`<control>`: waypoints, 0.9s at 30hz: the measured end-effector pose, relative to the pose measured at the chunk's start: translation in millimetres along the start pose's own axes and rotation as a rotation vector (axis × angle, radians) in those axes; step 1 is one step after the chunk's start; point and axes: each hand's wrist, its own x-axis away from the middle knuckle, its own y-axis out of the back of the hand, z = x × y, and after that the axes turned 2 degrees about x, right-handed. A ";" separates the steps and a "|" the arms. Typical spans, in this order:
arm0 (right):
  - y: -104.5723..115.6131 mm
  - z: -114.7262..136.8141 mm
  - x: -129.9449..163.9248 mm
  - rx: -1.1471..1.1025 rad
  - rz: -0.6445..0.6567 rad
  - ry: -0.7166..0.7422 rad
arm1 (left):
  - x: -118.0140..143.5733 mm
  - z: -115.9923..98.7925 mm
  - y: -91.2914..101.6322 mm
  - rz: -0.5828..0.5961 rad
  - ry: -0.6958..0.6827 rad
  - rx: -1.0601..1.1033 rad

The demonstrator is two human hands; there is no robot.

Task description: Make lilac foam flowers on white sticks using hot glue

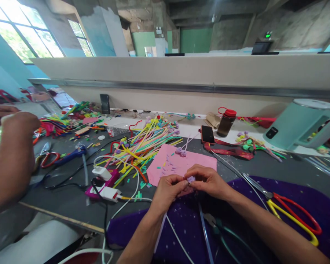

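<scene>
Both hands meet near the middle of the table, just over the near edge of a pink sheet. The left hand and the right hand each pinch a small purple piece between thumb and fingertips, so it sits right between them (its exact shape is too small to tell). Below the wrists lies a purple cloth, with red-and-yellow scissors on it to the right. Farther left, a heap of coloured sticks fans across the table. A phone and a bottle with a red cap stand farther off. At the left edge, another person's arm reaches in.
</scene>
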 end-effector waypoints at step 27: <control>-4.1 1.2 0.9 0.131 -0.074 -0.057 | -0.5 8.7 -3.9 -0.112 -0.228 -0.140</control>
